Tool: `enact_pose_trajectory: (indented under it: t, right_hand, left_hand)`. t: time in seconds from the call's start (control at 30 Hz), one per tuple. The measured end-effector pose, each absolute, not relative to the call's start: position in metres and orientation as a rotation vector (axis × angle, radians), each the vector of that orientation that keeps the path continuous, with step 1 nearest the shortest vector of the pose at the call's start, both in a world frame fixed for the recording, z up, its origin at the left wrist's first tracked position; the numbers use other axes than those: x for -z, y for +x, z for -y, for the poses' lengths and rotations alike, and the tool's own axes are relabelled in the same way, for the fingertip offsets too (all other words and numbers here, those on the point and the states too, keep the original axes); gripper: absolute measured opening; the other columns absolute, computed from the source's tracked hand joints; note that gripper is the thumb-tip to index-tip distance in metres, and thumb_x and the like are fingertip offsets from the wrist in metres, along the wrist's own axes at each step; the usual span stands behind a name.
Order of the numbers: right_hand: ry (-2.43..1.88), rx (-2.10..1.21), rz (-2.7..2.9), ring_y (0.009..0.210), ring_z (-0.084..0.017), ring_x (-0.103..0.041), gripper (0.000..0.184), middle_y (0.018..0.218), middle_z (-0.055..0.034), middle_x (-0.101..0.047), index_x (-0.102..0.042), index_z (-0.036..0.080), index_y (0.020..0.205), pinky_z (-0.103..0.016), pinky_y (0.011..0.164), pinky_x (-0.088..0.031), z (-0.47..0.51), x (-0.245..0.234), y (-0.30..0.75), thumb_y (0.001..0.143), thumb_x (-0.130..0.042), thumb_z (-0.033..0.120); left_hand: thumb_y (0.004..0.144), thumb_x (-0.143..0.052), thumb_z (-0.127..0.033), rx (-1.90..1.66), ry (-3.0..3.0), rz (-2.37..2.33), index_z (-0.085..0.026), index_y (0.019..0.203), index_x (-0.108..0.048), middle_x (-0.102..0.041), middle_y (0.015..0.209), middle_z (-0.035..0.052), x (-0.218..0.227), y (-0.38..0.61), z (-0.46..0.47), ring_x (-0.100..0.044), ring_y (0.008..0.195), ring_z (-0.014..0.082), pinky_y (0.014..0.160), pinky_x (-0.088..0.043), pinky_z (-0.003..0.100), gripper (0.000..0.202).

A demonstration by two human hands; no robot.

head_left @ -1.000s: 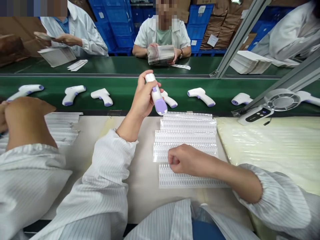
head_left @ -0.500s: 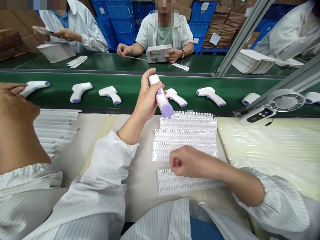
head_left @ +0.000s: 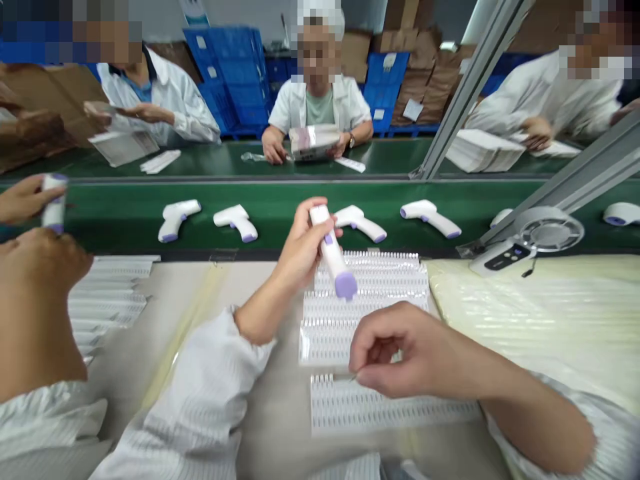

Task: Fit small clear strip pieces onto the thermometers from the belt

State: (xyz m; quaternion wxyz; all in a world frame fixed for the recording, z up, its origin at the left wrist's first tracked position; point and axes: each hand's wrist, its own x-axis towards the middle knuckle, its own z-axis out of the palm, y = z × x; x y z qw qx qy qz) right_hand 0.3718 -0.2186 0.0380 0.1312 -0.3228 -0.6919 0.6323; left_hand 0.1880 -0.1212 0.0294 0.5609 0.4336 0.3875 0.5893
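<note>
My left hand (head_left: 305,250) is wrapped round a white forehead thermometer (head_left: 331,250) with a purple handle end, which points down toward me. It hangs over the near edge of the green conveyor belt. My right hand (head_left: 395,350) is closed in a pinch just above the nearest white sheet (head_left: 350,413), which carries rows of small printed marks. A thin sliver shows at the fingertips, too small to make out. Beyond it lie several similar sheets (head_left: 325,343), overlapping on the grey table.
More thermometers (head_left: 235,220) lie along the green belt (head_left: 290,193). A co-worker's arm (head_left: 40,300) reaches in at left, near another stack of sheets (head_left: 110,300). At right, a small fan (head_left: 530,240) stands by a yellowish plastic-wrapped pad (head_left: 530,307). A metal post (head_left: 465,100) slants above the belt.
My right hand has lifted a little off the nearest sheet, its pinch now showing a sliver. The view has tilted up. At left, a co-worker's hand has raised a thermometer upright.
</note>
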Motion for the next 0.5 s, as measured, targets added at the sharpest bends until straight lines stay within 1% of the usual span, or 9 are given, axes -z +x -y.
enact_pose_trajectory:
  t: [0.07, 0.13, 0.2, 0.27, 0.37, 0.5]
  right_hand:
    - [-0.848, -1.702, 1.670, 0.067, -0.015, -0.066, 0.005, 0.076, -0.0003, -0.074, -0.075, 0.022, 0.076, -0.027, 0.061, -0.052, 0.209, -0.052, 0.382, 0.079, -0.076, 0.019]
    - [-0.776, -1.441, 1.357, 0.077, -0.017, -0.068, 0.006, 0.088, -0.0028, -0.076, -0.077, 0.024, 0.074, -0.030, 0.070, -0.055, 0.197, -0.058, 0.386, 0.079, -0.080, 0.025]
    - [-0.763, -1.278, 1.159, 0.084, -0.018, -0.067, 0.008, 0.096, -0.0037, -0.075, -0.078, 0.025, 0.071, -0.032, 0.077, -0.055, 0.185, -0.056, 0.384, 0.077, -0.082, 0.028]
    - [-0.795, -1.265, 1.076, 0.087, -0.019, -0.066, 0.009, 0.099, -0.0038, -0.074, -0.078, 0.025, 0.069, -0.034, 0.079, -0.054, 0.176, -0.048, 0.379, 0.075, -0.084, 0.029]
    - [-0.837, -1.321, 1.030, 0.089, -0.020, -0.065, 0.008, 0.099, -0.0034, -0.072, -0.078, 0.025, 0.067, -0.035, 0.078, -0.053, 0.171, -0.037, 0.370, 0.071, -0.084, 0.028]
    - [-0.886, -1.312, 1.004, 0.085, -0.020, -0.063, 0.008, 0.092, -0.0033, -0.070, -0.076, 0.023, 0.064, -0.035, 0.078, -0.051, 0.173, -0.037, 0.366, 0.067, -0.083, 0.027]
  left_hand:
    - [0.080, -0.069, -0.026, -1.328, 1.001, -0.925, -0.028, 0.120, -0.049, -0.059, 0.100, 0.0006, -0.031, 0.198, 0.133, -0.064, 0.082, 0.0162, 0.059, -0.048, 0.021, 0.045]
    - [0.082, -0.069, -0.027, -1.275, 1.023, -0.951, -0.028, 0.122, -0.049, -0.058, 0.098, -0.0006, -0.031, 0.209, 0.146, -0.060, 0.080, 0.0140, 0.061, -0.046, 0.020, 0.044]
    - [0.085, -0.067, -0.029, -1.230, 1.079, -0.993, -0.030, 0.126, -0.048, -0.057, 0.094, -0.0017, -0.030, 0.219, 0.160, -0.055, 0.076, 0.0124, 0.064, -0.045, 0.021, 0.045]
    - [0.088, -0.065, -0.032, -1.179, 1.128, -1.026, -0.031, 0.130, -0.046, -0.056, 0.095, -0.0020, -0.031, 0.228, 0.171, -0.052, 0.075, 0.0120, 0.066, -0.044, 0.023, 0.046]
    - [0.091, -0.062, -0.038, -1.111, 1.136, -1.031, -0.032, 0.133, -0.042, -0.056, 0.102, -0.0012, -0.034, 0.234, 0.181, -0.051, 0.077, 0.0123, 0.068, -0.043, 0.024, 0.047]
    - [0.091, -0.059, -0.035, -1.072, 1.113, -1.006, -0.031, 0.134, -0.040, -0.055, 0.108, -0.0003, -0.035, 0.235, 0.184, -0.052, 0.083, 0.0134, 0.072, -0.042, 0.025, 0.048]
